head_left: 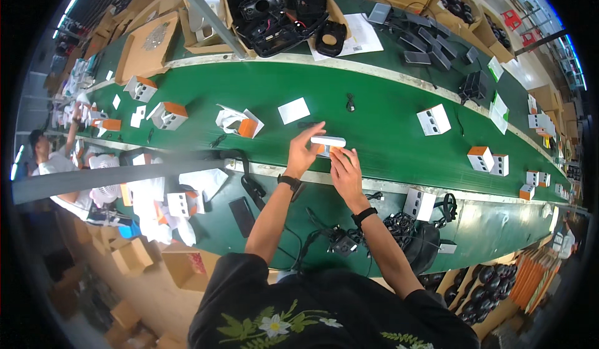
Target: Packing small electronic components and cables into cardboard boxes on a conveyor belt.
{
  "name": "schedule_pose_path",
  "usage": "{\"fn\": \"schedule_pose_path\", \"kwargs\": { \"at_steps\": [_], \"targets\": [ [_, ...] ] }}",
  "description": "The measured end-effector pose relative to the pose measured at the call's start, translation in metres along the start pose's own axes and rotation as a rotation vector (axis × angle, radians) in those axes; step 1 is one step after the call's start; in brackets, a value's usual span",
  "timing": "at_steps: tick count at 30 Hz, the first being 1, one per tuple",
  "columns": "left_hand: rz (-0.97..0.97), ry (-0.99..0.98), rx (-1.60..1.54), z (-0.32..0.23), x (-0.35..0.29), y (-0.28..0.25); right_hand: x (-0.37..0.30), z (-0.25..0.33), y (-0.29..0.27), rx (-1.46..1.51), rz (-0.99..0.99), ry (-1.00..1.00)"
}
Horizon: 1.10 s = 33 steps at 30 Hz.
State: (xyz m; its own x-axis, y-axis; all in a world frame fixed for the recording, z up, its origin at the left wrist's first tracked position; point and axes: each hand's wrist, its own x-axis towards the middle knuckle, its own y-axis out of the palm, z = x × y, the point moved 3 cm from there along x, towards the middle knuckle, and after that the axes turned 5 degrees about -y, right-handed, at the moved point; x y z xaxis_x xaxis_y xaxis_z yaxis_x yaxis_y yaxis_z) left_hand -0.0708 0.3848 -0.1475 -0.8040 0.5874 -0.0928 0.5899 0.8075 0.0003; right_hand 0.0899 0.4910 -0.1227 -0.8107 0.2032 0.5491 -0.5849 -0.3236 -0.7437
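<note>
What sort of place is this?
Probably a factory packing or assembly line: a long green work surface with small white-and-orange boxes spaced along it, a large carton heaped with black parts, and another person at the far left.

The person wears a plain-weave-looking black T-shirt [349, 302] whose left sleeve [226, 286] and right sleeve [437, 311] are short and equally dark. A botanical print [274, 326] decorates the near part: on the left, green leaves, 1 white flower with a yellow centre and 1 smaller white bloom [331, 322]; on the right, 1 green fern-like frond [402, 338] (partly cut off). Each wrist carries 1 black band, a left wristband [289, 181] and a right wristband [364, 215].
</note>
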Motion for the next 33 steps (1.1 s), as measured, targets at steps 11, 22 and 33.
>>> {"fn": "schedule_pose_path", "kwargs": {
  "at_steps": [11, 22, 33],
  "targets": [
    [0.317, 0.557, 0.789, -0.032, -0.025, 0.001, -0.01, -0.034, -0.024, 0.178, -0.018, 0.172],
    [0.398, 0.611, 0.984, -0.017, -0.034, 0.008, -0.001, -0.036, -0.038, 0.106, 0.179, -0.067],
    [-0.202, 0.204, 0.86, 0.031, 0.084, -0.038, -0.008, -0.11, -0.048, -0.228, 0.115, 0.599]
  ]
}}
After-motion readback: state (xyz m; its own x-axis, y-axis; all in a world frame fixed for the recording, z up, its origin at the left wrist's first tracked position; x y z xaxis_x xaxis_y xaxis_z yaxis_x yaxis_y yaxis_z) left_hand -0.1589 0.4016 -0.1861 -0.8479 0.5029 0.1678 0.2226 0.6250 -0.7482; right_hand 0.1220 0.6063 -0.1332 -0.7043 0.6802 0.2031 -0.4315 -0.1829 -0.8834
